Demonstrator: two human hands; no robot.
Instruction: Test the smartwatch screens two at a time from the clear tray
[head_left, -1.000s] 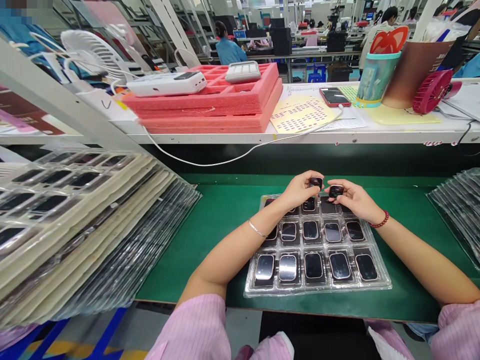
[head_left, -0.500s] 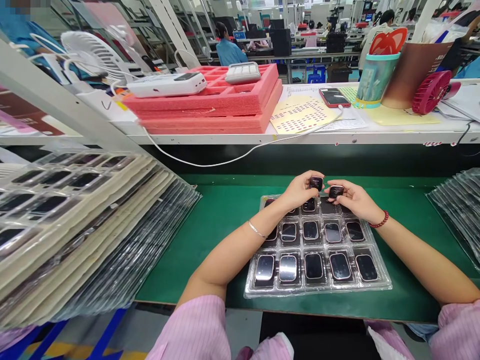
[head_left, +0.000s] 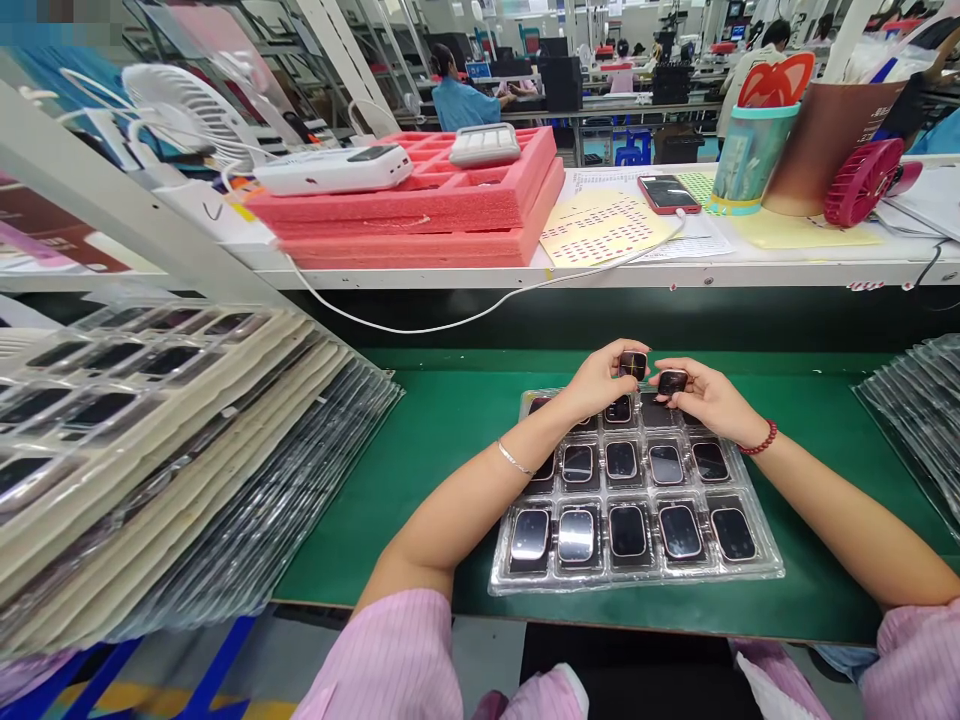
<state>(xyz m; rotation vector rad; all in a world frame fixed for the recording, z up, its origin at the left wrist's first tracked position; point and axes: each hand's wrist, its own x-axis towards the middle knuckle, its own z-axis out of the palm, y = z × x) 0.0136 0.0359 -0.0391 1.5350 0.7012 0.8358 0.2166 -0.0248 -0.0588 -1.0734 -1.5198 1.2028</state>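
Observation:
Between thumb and fingers, my left hand (head_left: 602, 378) grips a small dark smartwatch case (head_left: 633, 365), raised above the far edge of a clear plastic tray (head_left: 637, 582). A second dark watch case (head_left: 672, 382) is pinched in my right hand (head_left: 705, 396), close beside the first but apart from it. Rows of compartments in the tray hold more rectangular watch faces, such as the black one (head_left: 627, 531) in the near row. My forearm and hands cover part of the far row and the left side.
Stacked trays (head_left: 187, 470) rise at the left, and more clear trays (head_left: 919, 420) lean at the right. A shelf behind carries red foam (head_left: 420, 215), a phone (head_left: 670, 194), a cup (head_left: 754, 155) and a small pink fan (head_left: 862, 186). A white cable (head_left: 450, 328) droops below its edge.
Both hands stay in nearly the same place. The watch case in my left hand has tilted slightly, and its face now catches a yellowish reflection.

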